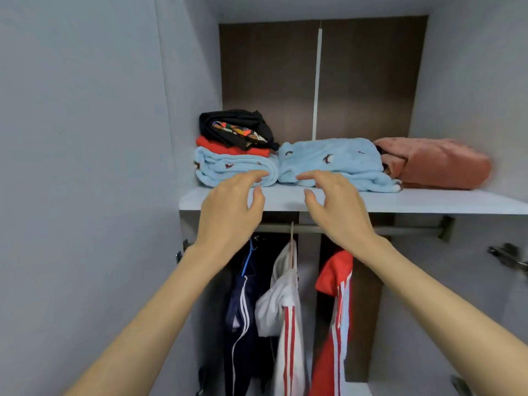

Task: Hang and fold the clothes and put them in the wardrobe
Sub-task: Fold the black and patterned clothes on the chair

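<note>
Your left hand and right hand reach, fingers relaxed, toward the wardrobe shelf. Two folded blue garments lie there, side by side.

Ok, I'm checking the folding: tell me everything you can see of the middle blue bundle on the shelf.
The middle bundle is pale blue, fleecy, with small dark motifs. Folded into a low stack, layers showing in front, it lies flat on the shelf. Its left side touches another blue bundle; a pink bundle meets its right end. The right hand is at its front edge; contact unclear.
</note>
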The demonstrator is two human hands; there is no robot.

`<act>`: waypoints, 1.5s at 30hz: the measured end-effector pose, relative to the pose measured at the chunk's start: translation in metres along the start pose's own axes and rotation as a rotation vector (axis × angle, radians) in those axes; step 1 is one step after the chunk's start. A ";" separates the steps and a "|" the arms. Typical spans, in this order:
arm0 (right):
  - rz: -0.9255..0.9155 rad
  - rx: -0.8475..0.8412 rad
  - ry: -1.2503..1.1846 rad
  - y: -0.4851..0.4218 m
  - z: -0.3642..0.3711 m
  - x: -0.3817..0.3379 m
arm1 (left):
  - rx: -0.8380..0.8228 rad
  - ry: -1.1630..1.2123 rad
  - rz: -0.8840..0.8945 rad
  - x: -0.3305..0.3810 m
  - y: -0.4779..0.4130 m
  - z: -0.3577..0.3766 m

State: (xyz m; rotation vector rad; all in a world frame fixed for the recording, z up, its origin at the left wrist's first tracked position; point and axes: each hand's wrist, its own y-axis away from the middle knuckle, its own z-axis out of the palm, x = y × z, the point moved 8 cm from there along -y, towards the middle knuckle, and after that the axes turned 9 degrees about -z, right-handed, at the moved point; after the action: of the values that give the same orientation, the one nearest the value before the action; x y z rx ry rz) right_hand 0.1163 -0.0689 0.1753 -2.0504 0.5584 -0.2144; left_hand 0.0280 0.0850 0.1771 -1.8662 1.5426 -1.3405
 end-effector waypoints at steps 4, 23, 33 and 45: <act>0.068 -0.064 0.101 0.064 -0.030 -0.009 | -0.114 0.006 0.042 0.022 0.053 0.005; 0.556 -0.337 0.099 0.419 -0.145 -0.073 | -0.612 0.142 -0.070 0.095 0.363 0.035; 0.941 -0.351 0.066 0.607 -0.243 -0.158 | -0.904 0.217 0.019 0.169 0.519 0.014; 1.434 -0.103 0.281 0.769 -0.353 -0.300 | -1.330 0.399 0.339 0.264 0.689 -0.014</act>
State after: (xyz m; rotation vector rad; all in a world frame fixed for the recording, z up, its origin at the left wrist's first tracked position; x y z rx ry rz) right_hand -0.5092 -0.5306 -0.2743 -1.2630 2.0412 0.3965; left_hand -0.3758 -0.3773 -0.2330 -1.7217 3.2764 -0.4591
